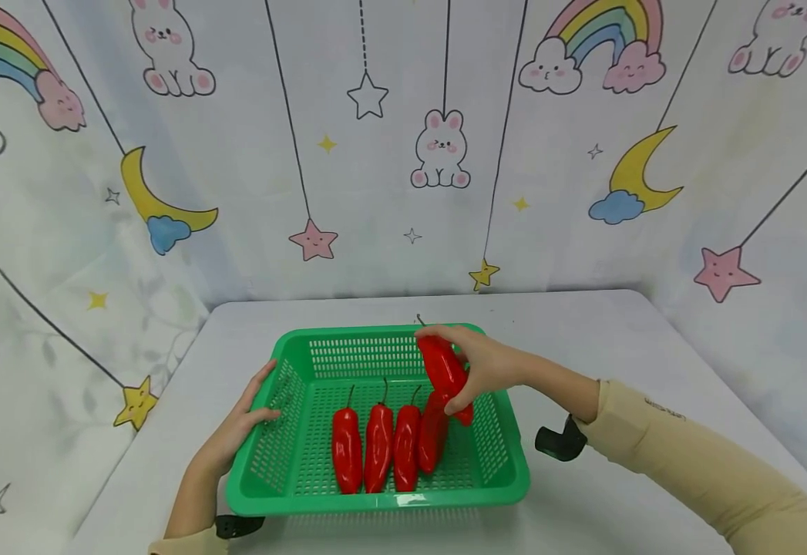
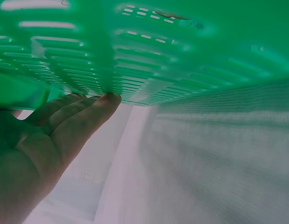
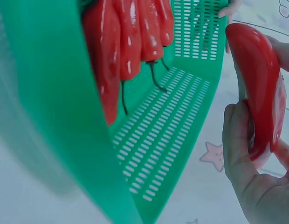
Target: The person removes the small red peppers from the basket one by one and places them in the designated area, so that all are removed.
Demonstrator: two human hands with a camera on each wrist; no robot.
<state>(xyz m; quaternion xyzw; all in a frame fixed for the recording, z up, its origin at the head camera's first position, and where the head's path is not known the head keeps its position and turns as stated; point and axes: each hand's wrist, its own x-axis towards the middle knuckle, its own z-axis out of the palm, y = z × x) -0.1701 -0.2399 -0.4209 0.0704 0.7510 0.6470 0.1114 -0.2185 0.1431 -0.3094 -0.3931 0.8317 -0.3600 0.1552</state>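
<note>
A green plastic basket (image 1: 375,505) with slotted walls stands on the white table. Inside lie several glossy red chili peppers (image 1: 378,447), side by side with their stems toward the far wall. At the basket's left side my left hand (image 1: 233,432) holds the wall, thumb over the rim and fingers along the outside; the left wrist view shows those fingers (image 2: 84,116) against the slotted plastic. My right hand (image 1: 489,362) grips another red chili pepper (image 3: 258,79) between thumb and fingers, above the right part of the basket. Its stem points up and away.
White table surface (image 1: 597,331) surrounds the basket. Behind it and at the sides hangs a pale cloth (image 1: 375,193) printed with rabbits, stars, moons and rainbows. A black wrist device (image 1: 561,441) sits at the right sleeve, another (image 1: 239,526) at the left wrist.
</note>
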